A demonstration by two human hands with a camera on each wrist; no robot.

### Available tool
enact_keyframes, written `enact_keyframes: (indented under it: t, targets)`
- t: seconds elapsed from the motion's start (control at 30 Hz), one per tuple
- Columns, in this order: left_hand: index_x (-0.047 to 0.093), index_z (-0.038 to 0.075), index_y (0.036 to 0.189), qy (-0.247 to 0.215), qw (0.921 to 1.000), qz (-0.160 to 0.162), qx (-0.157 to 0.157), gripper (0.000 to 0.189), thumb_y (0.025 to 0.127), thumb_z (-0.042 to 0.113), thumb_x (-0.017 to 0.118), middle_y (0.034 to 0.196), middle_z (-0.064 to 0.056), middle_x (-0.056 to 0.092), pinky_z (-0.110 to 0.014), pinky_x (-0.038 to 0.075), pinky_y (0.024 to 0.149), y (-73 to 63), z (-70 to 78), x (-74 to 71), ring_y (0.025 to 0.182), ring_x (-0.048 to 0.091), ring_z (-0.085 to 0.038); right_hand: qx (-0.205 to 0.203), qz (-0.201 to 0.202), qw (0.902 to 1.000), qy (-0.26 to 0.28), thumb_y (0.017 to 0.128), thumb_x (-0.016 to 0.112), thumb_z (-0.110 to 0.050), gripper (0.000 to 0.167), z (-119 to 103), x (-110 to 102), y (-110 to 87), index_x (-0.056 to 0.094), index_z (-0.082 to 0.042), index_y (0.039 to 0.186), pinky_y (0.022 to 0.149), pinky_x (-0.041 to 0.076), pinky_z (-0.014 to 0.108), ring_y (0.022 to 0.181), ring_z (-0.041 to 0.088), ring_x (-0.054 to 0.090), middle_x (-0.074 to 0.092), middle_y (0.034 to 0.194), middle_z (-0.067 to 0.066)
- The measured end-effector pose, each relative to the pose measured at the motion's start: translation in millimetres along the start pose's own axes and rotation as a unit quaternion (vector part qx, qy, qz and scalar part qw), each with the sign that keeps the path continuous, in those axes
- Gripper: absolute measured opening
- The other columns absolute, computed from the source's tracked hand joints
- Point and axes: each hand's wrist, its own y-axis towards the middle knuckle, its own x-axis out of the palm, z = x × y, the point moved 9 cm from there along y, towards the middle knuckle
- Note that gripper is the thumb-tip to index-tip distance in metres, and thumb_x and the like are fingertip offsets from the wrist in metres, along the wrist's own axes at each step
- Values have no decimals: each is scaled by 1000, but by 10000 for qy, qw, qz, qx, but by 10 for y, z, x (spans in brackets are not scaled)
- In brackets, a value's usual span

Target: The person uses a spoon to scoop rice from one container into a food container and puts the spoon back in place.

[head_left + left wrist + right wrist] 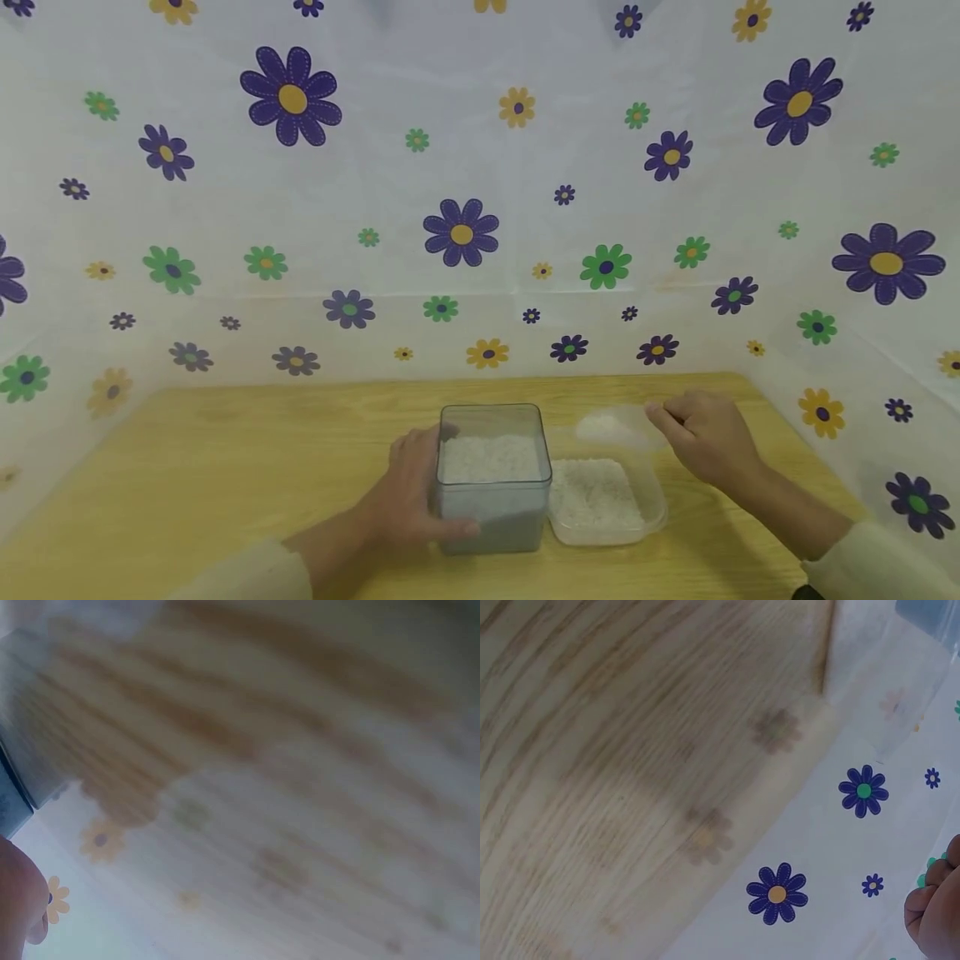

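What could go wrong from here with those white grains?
The clear scoop carries loose white grains, so a tilt by the right fingers could spill some onto the table.

The clear tub sits right beside the square canister and neither hand holds it, so a bump might shift it.

If the left fingers slipped from the canister's side, a knock might move it too.

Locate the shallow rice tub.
Head view, low and right of centre: the shallow rice tub sits on the table, just right of the taller rice container.
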Motion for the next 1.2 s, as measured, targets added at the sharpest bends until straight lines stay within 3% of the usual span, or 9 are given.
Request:
enact_keyframes:
  t: [0.23,0.53,0.93,1.03,1.2]
  targets:
    - [39,9,141,42,10000,40,70,104,67,72,75,127,-2,52,-54,26,106,7,-2,8,116,43,-17,-817,-68,9953,-523,89,69,-15,55,-123,71,-60,32,-24,49,55,25,22,55,2,20,19,54,-16]
    - [38,7,142,6,10000,-17,37,104,67,69,77,127,-4,51,-56,24,106,-1,33,-10,117,43,-18,-2072,145,9740,-899,86,69,-20,47,-315,172,-154,39,-30,51,58,29,23,57,1,20,23,51,-19]
    - [37,7,143,64,10000,-69,-33,107,67,71,76,131,-6,52,-55,26,106,-6,13,12,119,44,-19,-2144,155,9691,-1208,87,67,-22,36,-383,159,-159,54,-24,53,60,31,26,57,3,27,30,50,-18]
    - [37,7,144,39,9999,-82,-58,107,67,71,76,131,-6,52,-54,26,106,-4,14,11,119,44,-19,-2249,259,9664,-1219,95,59,-27,44,-407,130,-160,49,-25,52,59,31,27,56,4,27,29,50,-17]
    - [38,6,143,28,10000,-73,2,107,67,70,76,131,-7,53,-54,25,105,-2,30,10,119,45,-21,-2678,497,9522,-1383,107,34,-38,58,-502,88,-184,41,-24,51,58,28,27,55,7,26,27,50,-14]
